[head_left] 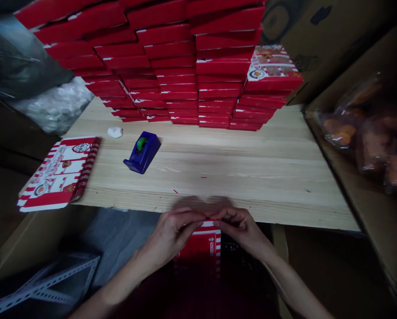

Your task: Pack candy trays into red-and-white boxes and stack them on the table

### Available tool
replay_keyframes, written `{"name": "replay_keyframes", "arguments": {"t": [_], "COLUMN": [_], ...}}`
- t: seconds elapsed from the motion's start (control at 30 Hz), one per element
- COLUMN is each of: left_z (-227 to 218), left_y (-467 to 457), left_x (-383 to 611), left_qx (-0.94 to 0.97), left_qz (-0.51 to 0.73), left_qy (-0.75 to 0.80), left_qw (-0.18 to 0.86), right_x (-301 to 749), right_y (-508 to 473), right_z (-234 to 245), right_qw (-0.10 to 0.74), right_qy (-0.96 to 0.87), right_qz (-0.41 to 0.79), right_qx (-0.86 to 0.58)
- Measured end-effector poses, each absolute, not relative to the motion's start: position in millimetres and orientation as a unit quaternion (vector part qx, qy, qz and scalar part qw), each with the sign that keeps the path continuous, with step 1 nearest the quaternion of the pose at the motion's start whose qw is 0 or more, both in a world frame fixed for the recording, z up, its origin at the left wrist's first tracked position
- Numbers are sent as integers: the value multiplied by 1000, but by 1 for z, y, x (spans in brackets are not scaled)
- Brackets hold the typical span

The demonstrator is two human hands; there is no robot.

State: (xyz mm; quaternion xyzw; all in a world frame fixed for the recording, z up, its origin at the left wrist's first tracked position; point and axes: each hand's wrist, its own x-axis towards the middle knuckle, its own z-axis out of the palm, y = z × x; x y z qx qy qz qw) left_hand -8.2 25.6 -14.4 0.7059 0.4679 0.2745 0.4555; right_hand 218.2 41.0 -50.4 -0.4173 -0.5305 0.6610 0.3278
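Observation:
My left hand and my right hand meet below the near edge of the wooden table. Both pinch the top edge of a red and white printed box held upright over my lap. The fingers of both hands are curled closed on that edge. Most of the box below my hands is in shadow.
A blue tape dispenser with a green roll stands left of centre. A stack of flat red and white cartons lies at the left edge, a small white wad behind it. Tall piles of red boxes fill the back. Bagged goods sit right.

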Motion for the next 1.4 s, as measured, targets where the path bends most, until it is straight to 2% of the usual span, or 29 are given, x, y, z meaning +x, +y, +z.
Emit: {"name": "replay_keyframes", "arguments": {"t": [0.13, 0.27, 0.43, 0.63, 0.77, 0.87, 0.97, 1.03, 1.2, 1.4], "left_z": [-21, -32, -40, -46, -45, -40, -42, -49, -64, -45], "left_y": [20, 9, 1, 13, 17, 31, 65, 92, 133, 144], "left_x": [-16, -30, -33, -30, -33, -50, -83, -107, -150, -172], "left_qx": [719, 742, 721, 704, 709, 711, 585, 502, 445, 386], "left_qz": [250, 202, 242, 267, 285, 344, 462, 484, 478, 490], "left_qy": [451, 472, 479, 447, 436, 490, 652, 711, 733, 705], "left_qw": [466, 430, 438, 483, 475, 370, 138, 90, 191, 338], "right_x": [230, 243, 248, 223, 216, 223, 231, 232, 227, 226], "right_y": [24, 12, 5, 19, 25, 22, 21, 22, 31, 31], "right_z": [-55, -60, -65, -59, -70, -84, -93, -93, -84, -87], "right_qw": [334, 353, 353, 328, 341, 346, 352, 354, 359, 368], "right_qy": [-588, -662, -710, -709, -701, -693, -696, -705, -736, -736], "right_qz": [603, 520, 466, 490, 496, 482, 452, 440, 425, 392], "right_qx": [-424, -408, -392, -387, -383, -409, -434, -428, -385, -410]}}
